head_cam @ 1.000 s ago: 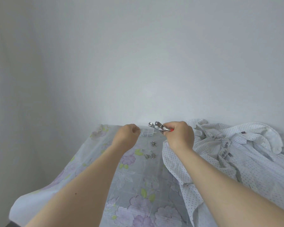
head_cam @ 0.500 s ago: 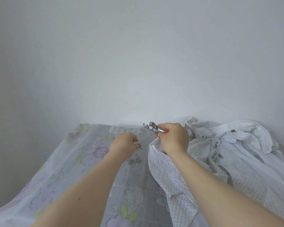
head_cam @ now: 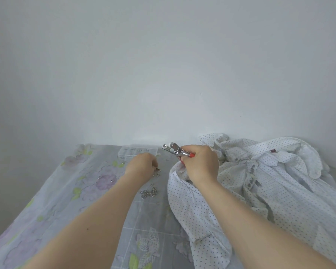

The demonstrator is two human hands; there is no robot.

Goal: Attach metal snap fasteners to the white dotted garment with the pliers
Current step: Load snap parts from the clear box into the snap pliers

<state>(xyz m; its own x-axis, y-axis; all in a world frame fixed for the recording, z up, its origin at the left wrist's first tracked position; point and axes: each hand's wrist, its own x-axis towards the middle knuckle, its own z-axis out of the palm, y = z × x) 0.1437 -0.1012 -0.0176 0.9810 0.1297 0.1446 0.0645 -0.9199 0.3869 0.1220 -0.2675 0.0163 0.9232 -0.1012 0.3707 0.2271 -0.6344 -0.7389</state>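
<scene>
Pliers [head_cam: 174,151] gripped in right hand [head_cam: 201,164], left hand [head_cam: 142,164] fingertips pinching at loose snaps [head_cam: 149,192], no legible writing.

Floral-covered table [head_cam: 97,191] — garment [head_cam: 270,191], snaps [head_cam: 148,192], perhaps box [head_cam: 137,151].

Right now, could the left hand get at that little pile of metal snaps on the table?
Probably yes. The left hand is already down among some loose snaps, and the pile of snaps lies just nearer along the forearm, with only bare floral tablecloth between. The garment sits off to the right.
</scene>
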